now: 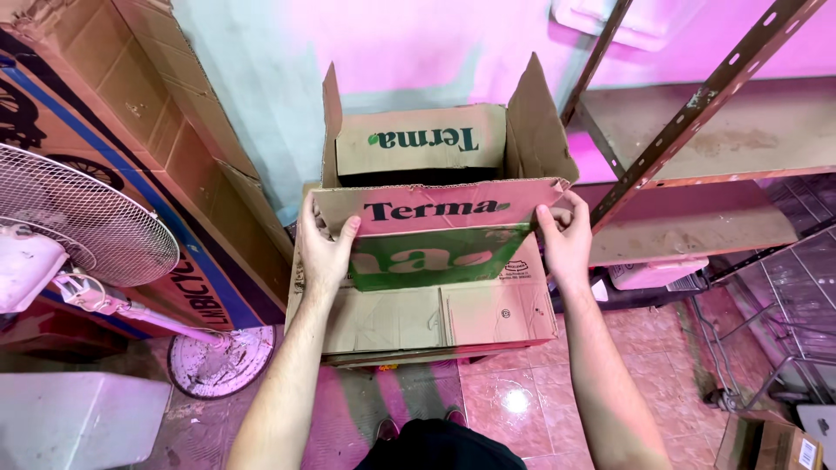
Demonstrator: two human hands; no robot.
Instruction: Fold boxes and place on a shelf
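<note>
Centrally, open cardboard box; contents not visible. Left hand and right hand each pinch an end of its near flap. Pink tiled floor below; pedestal fan left, metal shelving right.

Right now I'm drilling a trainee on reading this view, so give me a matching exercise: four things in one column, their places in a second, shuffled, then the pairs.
Things:
1. left hand
2. right hand
3. pedestal fan
4. metal shelving

Places:
A. standing on the floor at the left of the view
B. gripping the right end of the cardboard box front flap
C. at the right of the view, beside the box
D. gripping the left end of the front flap

Pairs: 1-D, 2-B, 3-A, 4-C
</note>
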